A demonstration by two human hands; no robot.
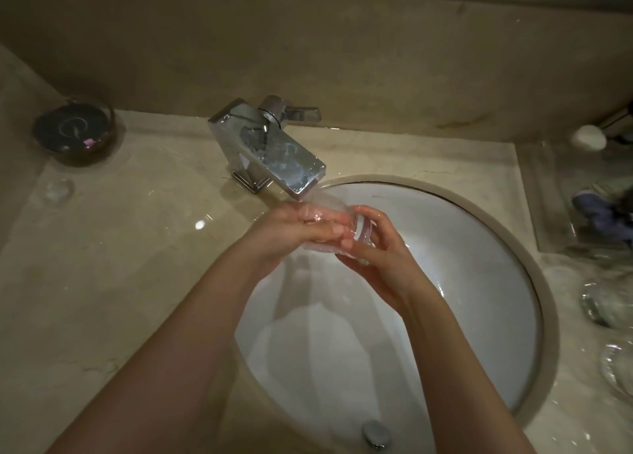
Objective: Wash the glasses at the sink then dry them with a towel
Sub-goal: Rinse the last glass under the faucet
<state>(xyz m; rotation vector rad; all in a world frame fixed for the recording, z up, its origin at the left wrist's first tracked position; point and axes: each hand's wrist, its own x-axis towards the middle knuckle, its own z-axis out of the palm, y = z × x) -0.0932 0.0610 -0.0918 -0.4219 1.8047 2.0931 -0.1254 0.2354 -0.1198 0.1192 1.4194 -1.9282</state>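
Currently mid-wash: both hands hold one glass (337, 225) on its side under the tap (274, 152), over the sink (496, 234). Left hand (291, 229) wraps its fingers round the body; right hand (376, 248) curls round the base end. Drying is not started, and no towel is clearly in view. More glassware (603, 302) sits on the counter (137, 248) at right, washed or not can't be told. Dark dish (73, 129) at far left, bluish cloth-like item (599, 213) at right edge, blurred. Nothing blocks the basin.

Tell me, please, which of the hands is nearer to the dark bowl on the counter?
Left. The left hand grips the glass under the faucet, on the side towards the dark bowl; the right hand holds the glass's other side, farther away.
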